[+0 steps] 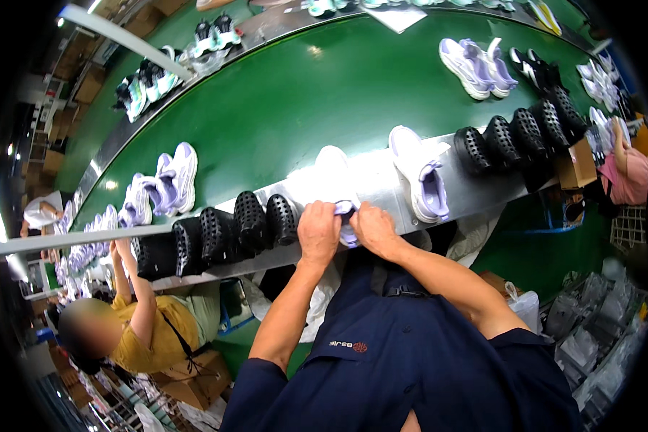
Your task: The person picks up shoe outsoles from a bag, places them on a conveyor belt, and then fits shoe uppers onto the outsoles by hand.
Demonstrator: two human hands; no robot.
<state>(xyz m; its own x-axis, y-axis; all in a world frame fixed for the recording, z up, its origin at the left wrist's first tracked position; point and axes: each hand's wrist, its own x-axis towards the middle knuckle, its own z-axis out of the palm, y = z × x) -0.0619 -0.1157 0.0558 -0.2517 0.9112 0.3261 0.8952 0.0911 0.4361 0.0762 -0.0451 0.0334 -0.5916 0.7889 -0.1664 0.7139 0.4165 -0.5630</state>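
Directly in front of me, a white and lavender sneaker lies on the metal edge strip, its toe pointing away. My left hand is closed on the left side of its collar. The fingers of my right hand pinch the collar's right side, so the shoe's opening lies between both hands. Part of the heel shows between them; the fingertips are partly hidden. Just to the right rests a second white and lavender sneaker, which neither hand touches.
Black perforated shoe-shaped pieces stand in rows at left and right. Beyond the metal strip runs a green surface bearing a sneaker pair. A metal bar crosses at left, near a co-worker in yellow.
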